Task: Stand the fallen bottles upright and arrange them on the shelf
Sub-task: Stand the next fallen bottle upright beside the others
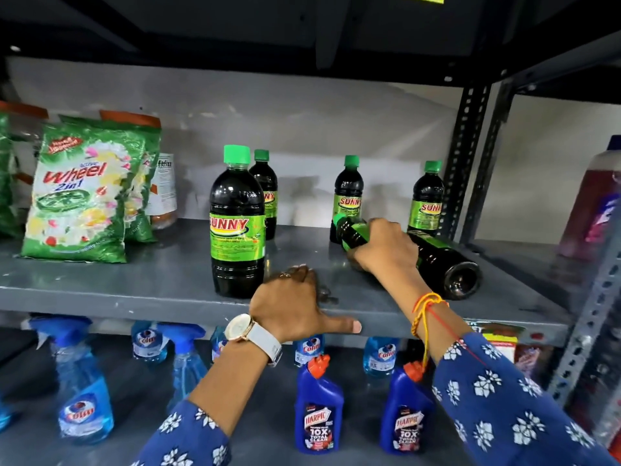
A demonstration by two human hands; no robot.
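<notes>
A dark fallen bottle [447,264] with a green label lies on its side on the grey shelf [134,290], its base toward me and its green cap pointing to the back left. My right hand [383,245] is closed around its upper body near the neck. A large dark bottle [237,223] with a green cap stands upright near the shelf's front. My left hand [295,302] rests on the shelf edge just right of it, fingers loose, thumb out, holding nothing. Three smaller bottles stand upright behind: one [267,193] behind the large bottle, one [349,193] at mid-back, one [426,200] at the back right.
Green detergent packs [84,193] stand at the shelf's left. A slotted metal upright [465,156] bounds the right side, with a reddish bottle [594,196] beyond it. On the lower shelf stand blue spray bottles [84,391] and blue toilet-cleaner bottles [317,408].
</notes>
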